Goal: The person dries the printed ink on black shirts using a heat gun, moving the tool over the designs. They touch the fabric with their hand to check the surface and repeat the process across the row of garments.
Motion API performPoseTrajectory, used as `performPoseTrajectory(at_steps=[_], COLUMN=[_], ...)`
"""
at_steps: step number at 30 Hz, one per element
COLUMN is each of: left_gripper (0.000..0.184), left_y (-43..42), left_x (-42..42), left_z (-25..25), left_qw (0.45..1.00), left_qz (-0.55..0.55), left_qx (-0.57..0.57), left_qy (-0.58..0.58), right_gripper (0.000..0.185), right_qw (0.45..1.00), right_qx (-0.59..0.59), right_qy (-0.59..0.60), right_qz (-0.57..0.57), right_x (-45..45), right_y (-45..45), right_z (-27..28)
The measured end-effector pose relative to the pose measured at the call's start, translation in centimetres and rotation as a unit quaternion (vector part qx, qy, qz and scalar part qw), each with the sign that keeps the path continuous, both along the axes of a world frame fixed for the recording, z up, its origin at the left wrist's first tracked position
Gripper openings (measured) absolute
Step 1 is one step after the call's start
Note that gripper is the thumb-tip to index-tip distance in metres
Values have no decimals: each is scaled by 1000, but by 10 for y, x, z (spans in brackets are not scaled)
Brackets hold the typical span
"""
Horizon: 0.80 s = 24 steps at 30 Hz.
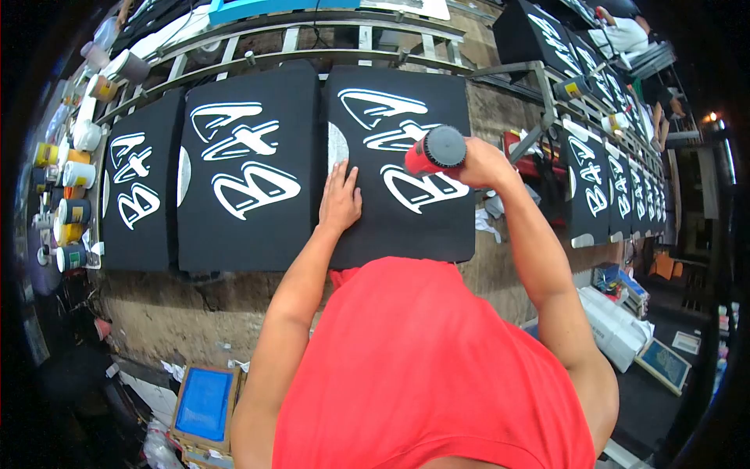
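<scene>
Red heat gun (445, 148) was in the right hand (483, 164), over the white lettering (383, 101) of the rightmost black cloth (363, 238) in the front row. Right hand curled around it; fingertips hidden, couldn't tell how tight. Left hand (340, 199) lay open and flat on the cloth's left side, fingertips by a pale patch (337, 147), pinching nothing. Gun looked fairly light, hard-shelled, stiff; best held by its handle, away from the nozzle, which I couldn't see. Cloth looked soft, matte, not slippery; best taken by plain edges. Tubs (78, 173) stood far left.
</scene>
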<state>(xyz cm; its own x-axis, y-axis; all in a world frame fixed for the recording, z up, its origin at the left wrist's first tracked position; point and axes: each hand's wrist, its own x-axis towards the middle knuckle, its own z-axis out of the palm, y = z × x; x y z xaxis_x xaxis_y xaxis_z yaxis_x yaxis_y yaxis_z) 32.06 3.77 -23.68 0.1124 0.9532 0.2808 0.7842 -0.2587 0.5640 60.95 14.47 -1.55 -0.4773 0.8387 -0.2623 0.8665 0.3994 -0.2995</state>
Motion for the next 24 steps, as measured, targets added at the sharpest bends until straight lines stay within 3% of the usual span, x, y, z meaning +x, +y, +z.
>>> performPoseTrajectory(at_steps=[3, 4, 10, 24], left_gripper=[54, 54, 55, 55], left_y=[1, 1, 1, 1], left_x=[0, -1, -1, -1], left_z=[-3, -3, -6, -4], left_qw=[1000, 1000, 1000, 1000], left_qz=[-2, -5, -9, -5], left_qx=[-3, -3, -6, -21], left_qy=[7, 7, 3, 3], right_gripper=[37, 38, 38, 37], right_qw=[992, 997, 997, 998], right_qx=[-75, -35, -22, 12], right_qy=[-66, -45, -31, 40], right_qz=[-74, -51, -69, -42], right_x=[-4, 20, 59, 34], right_y=[-23, -21, -37, 2], right_z=[42, 16, 11, 2])
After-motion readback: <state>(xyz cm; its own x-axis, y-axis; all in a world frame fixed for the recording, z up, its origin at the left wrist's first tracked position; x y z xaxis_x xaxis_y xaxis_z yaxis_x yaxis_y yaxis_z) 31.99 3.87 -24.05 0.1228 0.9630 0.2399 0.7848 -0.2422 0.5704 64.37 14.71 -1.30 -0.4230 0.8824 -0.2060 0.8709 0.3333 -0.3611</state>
